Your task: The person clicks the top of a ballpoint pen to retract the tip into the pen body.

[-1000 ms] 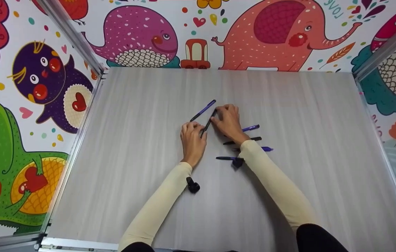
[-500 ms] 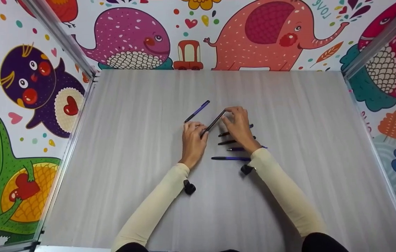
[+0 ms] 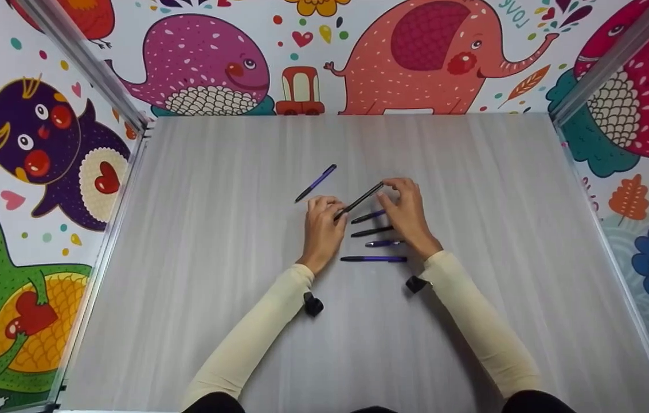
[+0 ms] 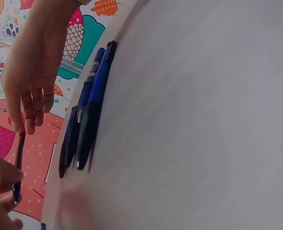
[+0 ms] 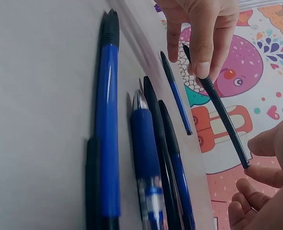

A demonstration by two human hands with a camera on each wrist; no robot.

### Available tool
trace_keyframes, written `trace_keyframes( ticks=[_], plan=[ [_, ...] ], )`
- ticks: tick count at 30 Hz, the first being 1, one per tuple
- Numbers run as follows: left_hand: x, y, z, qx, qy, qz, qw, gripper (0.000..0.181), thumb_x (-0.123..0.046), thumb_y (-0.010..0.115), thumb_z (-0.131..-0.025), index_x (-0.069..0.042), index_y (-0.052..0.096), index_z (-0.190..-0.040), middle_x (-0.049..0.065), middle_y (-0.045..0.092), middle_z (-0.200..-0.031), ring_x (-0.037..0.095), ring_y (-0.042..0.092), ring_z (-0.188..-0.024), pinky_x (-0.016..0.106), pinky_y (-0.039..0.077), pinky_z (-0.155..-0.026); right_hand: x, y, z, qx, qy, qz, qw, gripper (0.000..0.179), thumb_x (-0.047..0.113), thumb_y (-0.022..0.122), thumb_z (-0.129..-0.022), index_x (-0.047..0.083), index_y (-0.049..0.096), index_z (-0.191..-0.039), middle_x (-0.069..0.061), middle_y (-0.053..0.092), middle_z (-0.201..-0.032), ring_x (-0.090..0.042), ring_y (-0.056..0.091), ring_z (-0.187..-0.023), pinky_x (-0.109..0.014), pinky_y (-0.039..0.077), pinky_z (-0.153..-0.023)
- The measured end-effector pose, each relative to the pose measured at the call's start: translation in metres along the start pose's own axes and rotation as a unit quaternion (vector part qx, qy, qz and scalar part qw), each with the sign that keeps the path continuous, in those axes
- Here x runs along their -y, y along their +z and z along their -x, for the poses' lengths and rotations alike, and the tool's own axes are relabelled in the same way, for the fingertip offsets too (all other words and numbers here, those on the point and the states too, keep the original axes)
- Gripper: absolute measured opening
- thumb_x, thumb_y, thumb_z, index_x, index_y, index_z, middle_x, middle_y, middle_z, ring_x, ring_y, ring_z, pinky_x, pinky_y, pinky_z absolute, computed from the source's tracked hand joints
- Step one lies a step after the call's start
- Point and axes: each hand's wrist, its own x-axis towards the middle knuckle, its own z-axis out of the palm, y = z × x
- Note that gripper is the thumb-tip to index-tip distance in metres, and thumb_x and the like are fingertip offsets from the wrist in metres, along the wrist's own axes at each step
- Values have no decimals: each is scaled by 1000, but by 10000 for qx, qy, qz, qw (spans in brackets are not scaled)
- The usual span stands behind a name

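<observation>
A slim black pen slants between my two hands. My left hand pinches its lower, ribbed-grip end, as the right wrist view also shows. At the upper end is my right hand, its index fingertip on the pen's tip and its thumb close by. Beneath and beside the right hand lies a row of several pens: a blue-and-black pen in front, then a blue pen with a clear section, a black pen and another blue-and-black pen. The right hand partly covers the row's right ends.
Another blue-and-black pen lies slanted on the table, beyond the left hand. The pale wood-grain table is bounded by metal rails and walls printed with cartoon animals. A small black camera sits at each wrist.
My right hand has shifted right along with its end of the black pen, so the pen lies flatter across the view. More of the row's left ends shows. The head view has turned slightly.
</observation>
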Motion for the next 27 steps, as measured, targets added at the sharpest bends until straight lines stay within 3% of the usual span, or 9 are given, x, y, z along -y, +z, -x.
trace_keyframes(
  ticks=[9, 16, 27],
  plan=[
    [-1, 8, -1, 61, 192, 211, 9996, 10, -6, 83, -96, -6, 84, -107, 7, 73, -114, 29, 60, -120, 49, 50, -104, -4, -14, 11, -34, 158, -15, 9999, 31, 6, 73, -104, -7, 71, -132, -26, 65, -133, -42, 57, -125, -57, 46, -107],
    [-22, 5, -5, 483, 34, 465, 9977, 13, 0, 82, -95, -1, 84, -108, 11, 76, -106, 31, 62, -114, 45, 51, -103, -6, -26, 22, -240, 202, -121, 9994, 30, 4, 75, -103, -7, 71, -131, -26, 65, -131, -41, 58, -124, -57, 52, -102],
    [-31, 8, -4, 862, -92, 639, 9942, 13, -4, 79, -100, -3, 82, -113, 9, 80, -110, 28, 64, -111, 43, 52, -100, -11, -36, 37, -678, -158, -259, 9972, 23, 2, 73, -104, -6, 73, -125, -22, 70, -123, -38, 65, -115, -50, 52, -93]
  ],
)
